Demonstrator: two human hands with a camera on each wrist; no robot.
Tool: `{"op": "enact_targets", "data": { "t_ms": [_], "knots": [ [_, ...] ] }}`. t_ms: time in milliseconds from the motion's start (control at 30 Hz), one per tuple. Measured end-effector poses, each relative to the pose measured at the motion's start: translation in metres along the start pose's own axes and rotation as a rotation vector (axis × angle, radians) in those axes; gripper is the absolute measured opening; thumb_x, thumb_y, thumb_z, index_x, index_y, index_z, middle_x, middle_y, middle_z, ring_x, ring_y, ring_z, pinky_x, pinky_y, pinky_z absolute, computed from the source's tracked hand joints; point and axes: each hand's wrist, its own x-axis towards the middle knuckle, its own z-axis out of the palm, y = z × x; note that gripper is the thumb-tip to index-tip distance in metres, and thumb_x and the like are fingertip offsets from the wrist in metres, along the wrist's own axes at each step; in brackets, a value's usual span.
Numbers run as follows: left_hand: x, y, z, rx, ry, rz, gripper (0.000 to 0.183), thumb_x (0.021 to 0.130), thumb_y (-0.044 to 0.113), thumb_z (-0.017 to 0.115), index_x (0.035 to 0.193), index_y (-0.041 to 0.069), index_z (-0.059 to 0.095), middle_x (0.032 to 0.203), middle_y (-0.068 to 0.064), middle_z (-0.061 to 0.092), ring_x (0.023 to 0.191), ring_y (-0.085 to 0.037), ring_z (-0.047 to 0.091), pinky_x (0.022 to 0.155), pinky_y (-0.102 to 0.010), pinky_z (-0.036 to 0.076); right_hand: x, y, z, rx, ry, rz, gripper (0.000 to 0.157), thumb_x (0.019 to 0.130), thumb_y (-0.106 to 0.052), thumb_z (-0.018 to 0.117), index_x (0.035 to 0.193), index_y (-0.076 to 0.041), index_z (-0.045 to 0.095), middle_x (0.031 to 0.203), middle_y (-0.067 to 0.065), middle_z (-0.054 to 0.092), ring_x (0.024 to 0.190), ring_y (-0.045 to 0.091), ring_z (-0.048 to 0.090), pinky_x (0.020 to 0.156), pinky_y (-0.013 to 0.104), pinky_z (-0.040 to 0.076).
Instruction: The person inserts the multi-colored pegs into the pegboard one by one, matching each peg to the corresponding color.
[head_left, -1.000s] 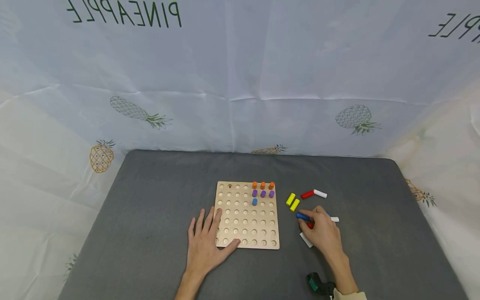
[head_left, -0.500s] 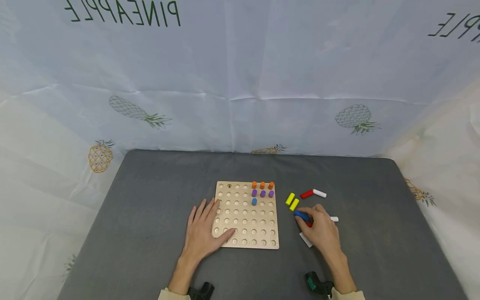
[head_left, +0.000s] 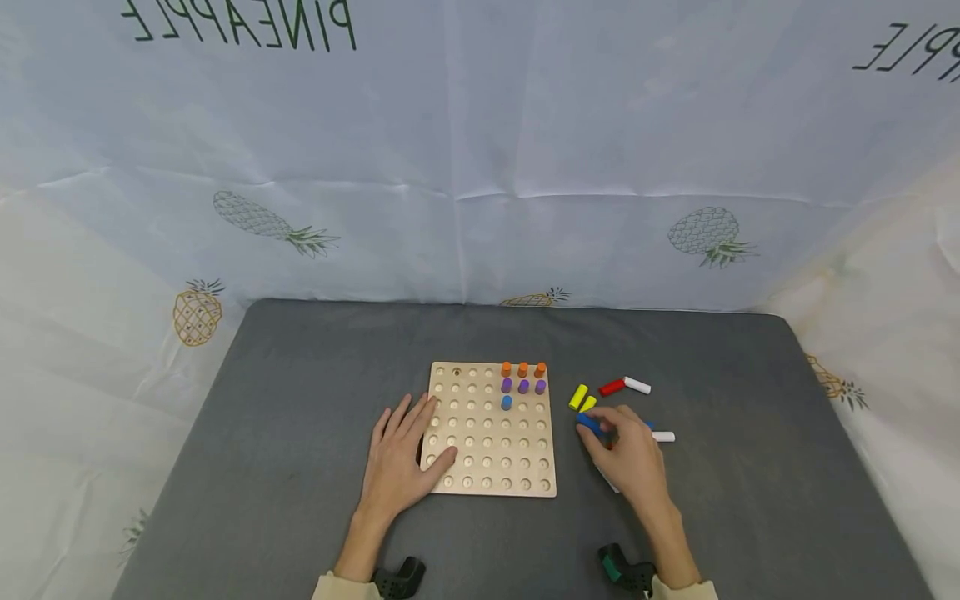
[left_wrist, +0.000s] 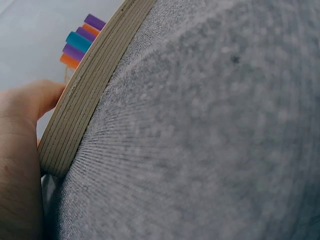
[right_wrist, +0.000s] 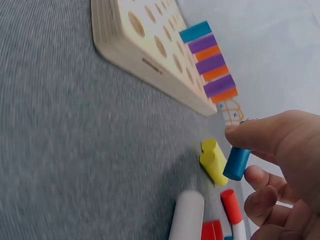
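Note:
A square wooden pegboard (head_left: 477, 451) with rows of round holes lies on the dark grey table. Three orange pegs (head_left: 522, 369), three purple pegs (head_left: 523, 386) and one blue peg stand upright in it at the far right part. My left hand (head_left: 400, 462) rests along the board's left edge, fingers stretched, thumb over the near left corner. To the right of the board, my right hand (head_left: 630, 454) pinches another blue peg (right_wrist: 236, 163) between thumb and fingers. In the right wrist view this peg is tilted and held above the cloth.
Two yellow pegs (head_left: 577, 397) lie just beyond my right fingers. A red peg (head_left: 611, 387) meets a white peg (head_left: 637, 385) behind them. More loose pegs, including a white one (head_left: 663, 436), lie around and partly under my right hand. A pineapple-print curtain (head_left: 495, 250) hangs behind the table.
My right hand has moved left toward the board with the pinched blue peg. My left hand has slid slightly outward and back along the board's left edge.

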Motion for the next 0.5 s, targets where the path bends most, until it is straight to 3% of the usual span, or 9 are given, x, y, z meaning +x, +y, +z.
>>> {"op": "enact_targets", "data": {
  "t_ms": [500],
  "knots": [
    [0.0,0.0,0.002,-0.002,0.02,0.002,0.077,0.085,0.048,0.074,0.152,0.016,0.051,0.154,-0.007,0.055,0.148,-0.036,0.044,0.124,-0.057,0.025,0.006,-0.012,0.009,0.085,0.006,-0.013,0.023,0.085,-0.015,0.083,0.106,-0.009,0.077,0.084,0.005,0.063,0.055,0.001,0.04,0.049,0.019,0.036]
  ]
}}
